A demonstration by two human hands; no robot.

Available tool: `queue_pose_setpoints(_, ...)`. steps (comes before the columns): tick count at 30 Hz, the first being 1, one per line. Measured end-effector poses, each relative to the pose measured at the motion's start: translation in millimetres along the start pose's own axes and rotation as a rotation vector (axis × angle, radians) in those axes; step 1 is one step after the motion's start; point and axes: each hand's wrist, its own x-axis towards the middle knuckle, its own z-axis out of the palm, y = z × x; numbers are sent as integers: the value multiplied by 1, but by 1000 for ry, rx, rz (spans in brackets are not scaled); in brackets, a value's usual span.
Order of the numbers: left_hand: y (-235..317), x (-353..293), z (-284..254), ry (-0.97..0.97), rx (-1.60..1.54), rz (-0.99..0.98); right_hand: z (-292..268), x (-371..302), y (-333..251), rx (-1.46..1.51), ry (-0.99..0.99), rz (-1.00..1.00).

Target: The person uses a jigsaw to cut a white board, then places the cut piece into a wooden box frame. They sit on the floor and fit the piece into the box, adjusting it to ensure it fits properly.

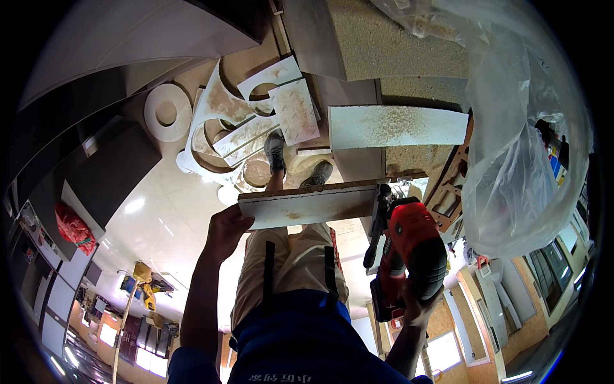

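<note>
A narrow white board [313, 206] spans the space in front of my thighs, its far long edge rough and brown. My left hand [229, 229] grips the board's left end, fingers wrapped round the corner. In my right hand [419, 306] is a red and black cordless jigsaw [419, 240], held by its handle. The front of the jigsaw and its flat base sit against the board's right end. Whether the blade is in the board is hidden.
White offcuts [294, 112] with round cut-outs lie on the dusty floor around my shoes. A white ring [167, 112] lies to their left. Another white strip [400, 125], covered in sawdust, rests ahead on the right. Clear plastic sheeting [511, 160] hangs at the right.
</note>
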Motion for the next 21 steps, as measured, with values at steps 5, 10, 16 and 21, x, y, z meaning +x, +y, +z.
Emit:
queue_pose_setpoints(5, 2, 0, 1, 2, -5, -11, 3, 1, -8, 5, -18, 19)
queue_pose_setpoints(10, 1, 1, 0, 0, 23, -11, -4, -1, -3, 88, -66, 48)
queue_pose_setpoints(16, -2, 0, 0, 7, -1, -3, -13, 2, 0, -35, -157, 6)
queue_pose_setpoints(21, 2, 0, 1, 8, 19, -3, -12, 1, -1, 3, -135, 28)
